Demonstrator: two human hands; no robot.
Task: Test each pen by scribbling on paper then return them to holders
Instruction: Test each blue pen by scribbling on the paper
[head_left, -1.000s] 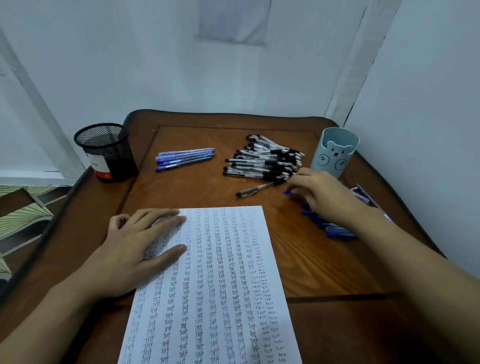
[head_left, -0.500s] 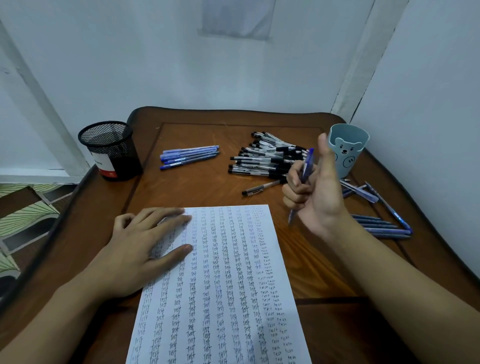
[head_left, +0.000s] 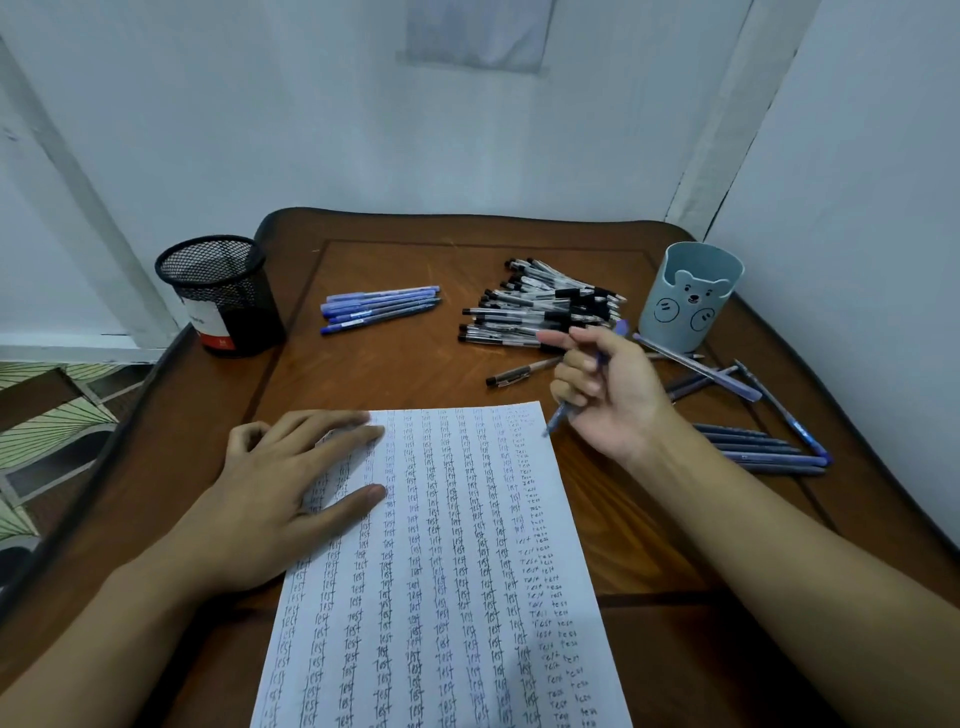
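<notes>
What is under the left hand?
The left hand presses the paper near its upper left corner; its wrist side lies over the table. Writing beneath the fingers is covered.

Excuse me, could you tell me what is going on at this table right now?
A person is testing pens at a wooden table. Their left hand lies flat on a sheet of paper filled with columns of the word "test". Their right hand holds a blue pen, tip down by the sheet's upper right corner. A heap of black pens lies mid-table, a row of blue pens lies near the black mesh holder, and more blue pens lie by the blue bear holder.
</notes>
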